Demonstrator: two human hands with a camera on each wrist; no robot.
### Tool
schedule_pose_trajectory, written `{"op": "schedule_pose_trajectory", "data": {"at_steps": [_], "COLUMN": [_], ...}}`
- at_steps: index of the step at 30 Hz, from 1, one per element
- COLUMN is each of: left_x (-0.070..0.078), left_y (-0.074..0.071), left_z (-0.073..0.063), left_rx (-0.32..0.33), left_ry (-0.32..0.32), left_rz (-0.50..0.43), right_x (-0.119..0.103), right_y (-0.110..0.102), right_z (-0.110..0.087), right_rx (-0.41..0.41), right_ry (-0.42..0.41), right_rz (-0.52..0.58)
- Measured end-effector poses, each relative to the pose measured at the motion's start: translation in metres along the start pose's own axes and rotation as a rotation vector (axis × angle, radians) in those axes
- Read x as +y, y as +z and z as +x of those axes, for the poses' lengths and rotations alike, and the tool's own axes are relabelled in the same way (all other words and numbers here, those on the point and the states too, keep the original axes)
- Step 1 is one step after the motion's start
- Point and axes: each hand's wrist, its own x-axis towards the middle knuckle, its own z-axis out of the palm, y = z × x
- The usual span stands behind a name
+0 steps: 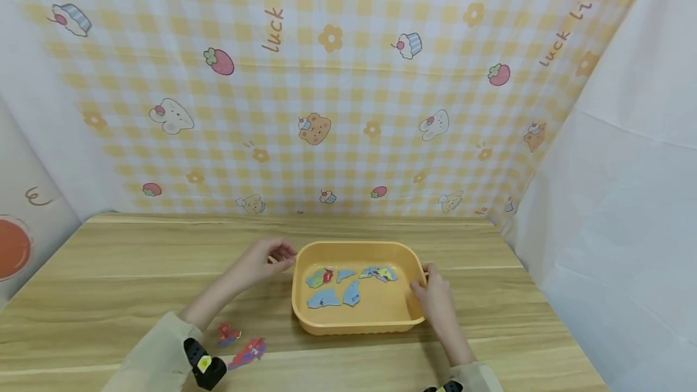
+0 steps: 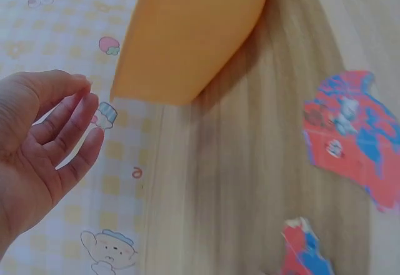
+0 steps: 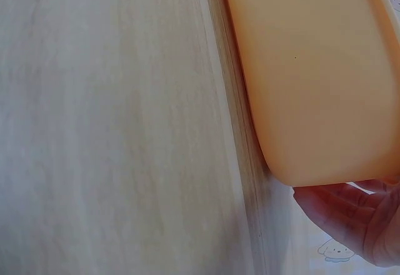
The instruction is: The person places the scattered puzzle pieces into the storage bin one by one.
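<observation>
A yellow-orange plastic tray (image 1: pixel 359 322) sits on the wooden table with several jigsaw puzzle pieces (image 1: pixel 324 298) inside, mostly light blue, some with colourful prints. My right hand (image 1: pixel 437 298) grips its right end, the thumb over the rim and the fingers outside; part of that hand is hidden in the right wrist view. At the opposite end is my left hand (image 1: pixel 267 259), its fingers loosely bent. The left wrist view shows a small gap between that hand (image 2: pixel 53 137) and the tray (image 2: pixel 187 37), and nothing held.
Two red-and-blue puzzle pieces lie on the table near my left forearm: a small one (image 1: pixel 229 334) and a longer one (image 1: pixel 248 352). The wooden table (image 1: pixel 136 271) ends at a yellow checked cloth (image 1: pixel 348 89) behind. A white sheet (image 1: pixel 610 186) hangs on the right.
</observation>
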Motion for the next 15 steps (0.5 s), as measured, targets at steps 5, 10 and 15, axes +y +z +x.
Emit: {"op": "schedule_pose_trajectory", "data": {"at_steps": [5, 10, 15], "left_x": [-0.008, -0.017, -0.025], "left_y": [-0.004, -0.008, -0.012], "left_z": [-0.013, -0.028, -0.041], "left_rx": [-0.004, -0.021, -0.080], "left_ry": [-0.005, -0.017, 0.012], "left_rz": [0.004, 0.011, -0.015], "right_x": [0.001, 0.002, 0.002], "right_y": [0.001, 0.001, 0.002], "right_z": [0.001, 0.001, 0.002], "right_rx": [0.003, 0.006, 0.012], "right_ry": [-0.003, -0.005, -0.009], "right_rz": [0.003, 0.001, 0.003]}}
